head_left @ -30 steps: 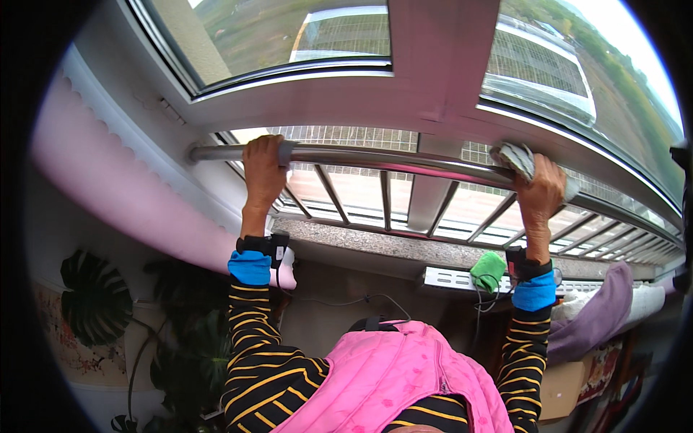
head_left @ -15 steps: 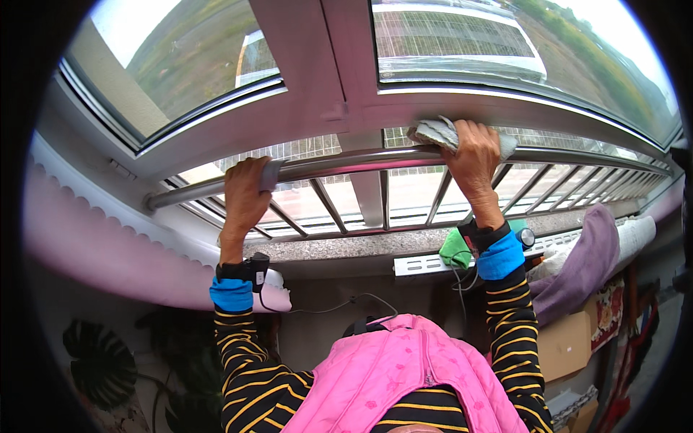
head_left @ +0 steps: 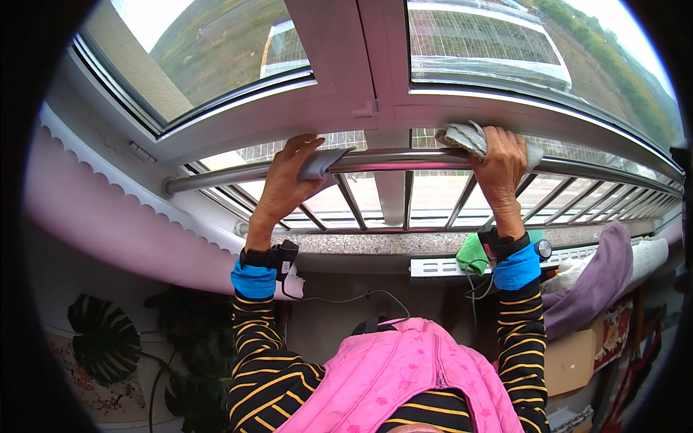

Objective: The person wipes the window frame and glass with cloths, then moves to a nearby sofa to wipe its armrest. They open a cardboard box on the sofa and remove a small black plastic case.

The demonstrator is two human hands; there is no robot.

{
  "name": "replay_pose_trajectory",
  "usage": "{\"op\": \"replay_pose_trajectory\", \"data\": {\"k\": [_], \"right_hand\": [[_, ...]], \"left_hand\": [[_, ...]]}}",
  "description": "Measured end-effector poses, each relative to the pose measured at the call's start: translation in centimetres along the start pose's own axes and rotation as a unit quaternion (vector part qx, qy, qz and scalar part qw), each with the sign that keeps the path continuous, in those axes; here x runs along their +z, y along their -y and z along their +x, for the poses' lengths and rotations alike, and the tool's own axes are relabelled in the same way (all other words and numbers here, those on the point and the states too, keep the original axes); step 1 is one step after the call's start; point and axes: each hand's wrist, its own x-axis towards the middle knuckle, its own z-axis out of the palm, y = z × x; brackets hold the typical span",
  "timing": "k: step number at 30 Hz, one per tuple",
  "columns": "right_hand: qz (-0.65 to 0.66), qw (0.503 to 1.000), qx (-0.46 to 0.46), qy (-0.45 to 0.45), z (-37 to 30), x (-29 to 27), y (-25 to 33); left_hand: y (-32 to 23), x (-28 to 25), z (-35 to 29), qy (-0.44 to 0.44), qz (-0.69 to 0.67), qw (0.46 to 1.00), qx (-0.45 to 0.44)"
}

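Note:
A shiny metal rail (head_left: 404, 160) runs across in front of the window, with upright bars below it. My left hand (head_left: 285, 180) is on the rail's left part, its fingers closed round a grey cloth (head_left: 325, 164) that lies over the rail. Further right, my right hand (head_left: 502, 166) grips the rail through a crumpled whitish cloth (head_left: 465, 137), which sticks out on both sides of the fingers. Part of each cloth is hidden under the hand.
A window frame (head_left: 339, 108) with a small handle rises beyond the rail. Below are a granite sill (head_left: 339, 244), a white radiator (head_left: 435, 268), a green cloth (head_left: 473, 254) and a purple cloth (head_left: 595, 281). A pink scalloped curtain (head_left: 108, 216) hangs left, above a leafy plant (head_left: 105, 339).
My left hand has shifted a little right along the rail, its fingers looser and more of the grey cloth showing. My right hand keeps its grip. The whole view has shifted slightly.

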Motion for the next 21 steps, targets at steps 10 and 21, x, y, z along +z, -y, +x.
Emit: {"op": "replay_pose_trajectory", "data": {"k": [10,21], "right_hand": [[0.006,1.0,0.003,0.0,-0.1,0.0,-0.1],[-0.009,1.0,-0.009,-0.009,-0.2,0.0,0.0]], "left_hand": [[1.3,0.7,-1.3,-0.178,-0.109,0.975,-0.073],[2.2,-0.3,-2.3,-0.065,-0.133,0.988,-0.04]]}}
